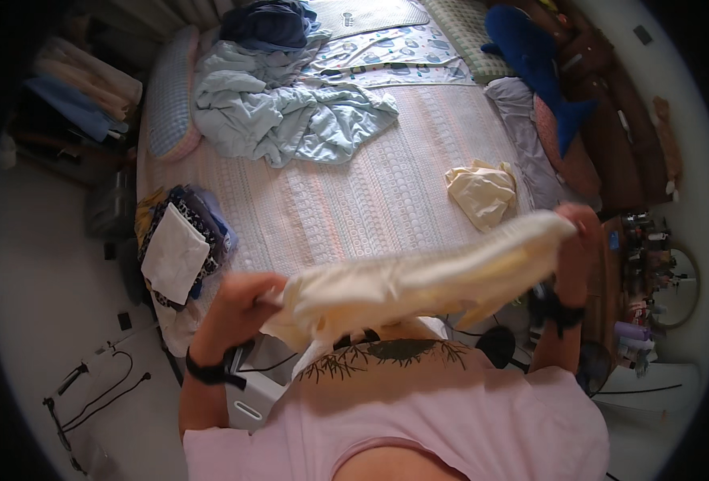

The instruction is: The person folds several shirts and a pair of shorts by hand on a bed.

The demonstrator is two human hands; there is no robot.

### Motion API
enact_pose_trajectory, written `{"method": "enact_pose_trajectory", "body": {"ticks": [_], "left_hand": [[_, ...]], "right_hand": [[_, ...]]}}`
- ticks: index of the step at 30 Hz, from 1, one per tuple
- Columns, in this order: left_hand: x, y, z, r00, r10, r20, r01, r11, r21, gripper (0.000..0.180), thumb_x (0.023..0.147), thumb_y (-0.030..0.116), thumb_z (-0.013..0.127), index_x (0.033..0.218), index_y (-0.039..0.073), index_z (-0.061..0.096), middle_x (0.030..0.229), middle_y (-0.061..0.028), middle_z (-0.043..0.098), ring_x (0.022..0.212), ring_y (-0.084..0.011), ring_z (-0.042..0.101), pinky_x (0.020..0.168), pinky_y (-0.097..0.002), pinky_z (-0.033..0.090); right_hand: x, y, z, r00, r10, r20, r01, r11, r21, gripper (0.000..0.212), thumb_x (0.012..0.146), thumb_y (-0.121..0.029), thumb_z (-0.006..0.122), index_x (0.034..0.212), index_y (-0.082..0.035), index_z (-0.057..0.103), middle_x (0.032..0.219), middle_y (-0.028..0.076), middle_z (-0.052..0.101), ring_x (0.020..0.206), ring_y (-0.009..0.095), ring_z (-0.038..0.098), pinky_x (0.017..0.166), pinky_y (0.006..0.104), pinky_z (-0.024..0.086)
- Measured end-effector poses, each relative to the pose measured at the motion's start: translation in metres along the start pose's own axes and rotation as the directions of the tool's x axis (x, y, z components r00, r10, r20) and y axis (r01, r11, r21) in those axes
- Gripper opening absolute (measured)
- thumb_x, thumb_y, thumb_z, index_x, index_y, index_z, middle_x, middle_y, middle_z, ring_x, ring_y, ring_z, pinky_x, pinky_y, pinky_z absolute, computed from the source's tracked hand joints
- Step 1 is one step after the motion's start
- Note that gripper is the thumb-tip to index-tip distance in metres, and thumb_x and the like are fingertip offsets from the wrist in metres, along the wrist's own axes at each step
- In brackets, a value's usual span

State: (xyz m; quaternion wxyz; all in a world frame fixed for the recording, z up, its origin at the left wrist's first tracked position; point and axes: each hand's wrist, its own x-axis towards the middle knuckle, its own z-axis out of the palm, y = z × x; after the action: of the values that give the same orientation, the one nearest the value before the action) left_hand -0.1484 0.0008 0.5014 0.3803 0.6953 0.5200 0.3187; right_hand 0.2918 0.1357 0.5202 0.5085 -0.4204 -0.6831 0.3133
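A pale yellow cloth garment (pixel 418 280) is stretched between my two hands in front of my chest, above the near edge of the bed. My left hand (pixel 244 303) is closed on its left end. Its right end is gripped by my right hand (pixel 579 239), which is raised a little higher. The garment's upper edge looks gathered, and its lower part hangs in loose folds, slightly blurred. I cannot tell which kind of garment it is. Just beyond my right hand, a crumpled pale yellow cloth (pixel 484 192) lies on the bed.
A stack of folded clothes (pixel 177 248) sits at the bed's left edge. Across the striped bedspread (pixel 354 192) lies a rumpled light green blanket (pixel 290 120). Dark clothing (pixel 268 24) is piled at the far end. A blue plush toy (pixel 531 60) rests at the far right.
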Motion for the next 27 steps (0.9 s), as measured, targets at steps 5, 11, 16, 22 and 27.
{"method": "enact_pose_trajectory", "body": {"ticks": [5,11,16,22,27], "left_hand": [[0.047,-0.158,-0.001,0.957,-0.192,-0.216,0.219,0.970,0.108,0.022,0.079,0.007,0.061,0.100,0.003,0.060,0.059,-0.0096,0.050,0.054,-0.0086,0.046,0.050,-0.0276,0.040],[0.083,-0.285,0.008,0.629,0.032,-0.777,0.359,0.874,0.327,0.032,0.080,0.003,0.056,0.112,0.004,0.053,0.096,-0.0134,0.054,0.089,-0.0216,0.054,0.077,-0.0331,0.044],[-0.034,-0.340,0.103,0.622,-0.586,-0.519,0.500,0.808,-0.312,0.032,0.083,0.006,0.056,0.115,0.003,0.051,0.098,-0.0079,0.057,0.088,-0.0191,0.055,0.080,-0.0311,0.044],[-0.097,-0.352,0.216,0.356,-0.934,0.029,0.791,0.284,-0.542,0.034,0.088,0.019,0.055,0.119,0.007,0.051,0.097,-0.0032,0.060,0.081,-0.0110,0.057,0.070,-0.0244,0.044],[-0.081,-0.350,0.275,0.367,-0.930,0.009,0.741,0.286,-0.608,0.037,0.087,0.027,0.058,0.118,0.007,0.052,0.100,-0.0032,0.062,0.081,-0.0110,0.058,0.069,-0.0238,0.044]], "right_hand": [[0.103,0.090,0.131,0.879,0.375,0.294,-0.419,0.903,0.099,0.021,0.080,-0.012,0.064,0.099,-0.004,0.060,0.067,0.000,0.056,0.049,0.005,0.047,0.040,0.0201,0.036],[0.130,0.291,0.180,0.965,0.150,0.215,-0.049,0.909,-0.414,0.047,0.079,-0.026,0.067,0.117,-0.005,0.050,0.102,0.023,0.054,0.083,0.032,0.057,0.071,0.0355,0.049],[-0.048,0.360,0.153,0.874,0.352,0.335,-0.212,0.896,-0.390,0.034,0.080,-0.021,0.062,0.107,-0.001,0.057,0.090,0.014,0.064,0.081,0.025,0.061,0.073,0.0350,0.048],[-0.212,0.403,0.112,0.291,0.870,0.398,-0.548,0.493,-0.676,0.041,0.078,-0.032,0.066,0.102,0.001,0.060,0.091,0.016,0.065,0.079,0.024,0.063,0.071,0.0347,0.049],[-0.246,0.399,0.169,0.357,0.841,0.406,-0.499,0.539,-0.678,0.041,0.073,-0.034,0.070,0.090,0.002,0.060,0.086,0.018,0.063,0.079,0.031,0.061,0.070,0.0380,0.047]]}}
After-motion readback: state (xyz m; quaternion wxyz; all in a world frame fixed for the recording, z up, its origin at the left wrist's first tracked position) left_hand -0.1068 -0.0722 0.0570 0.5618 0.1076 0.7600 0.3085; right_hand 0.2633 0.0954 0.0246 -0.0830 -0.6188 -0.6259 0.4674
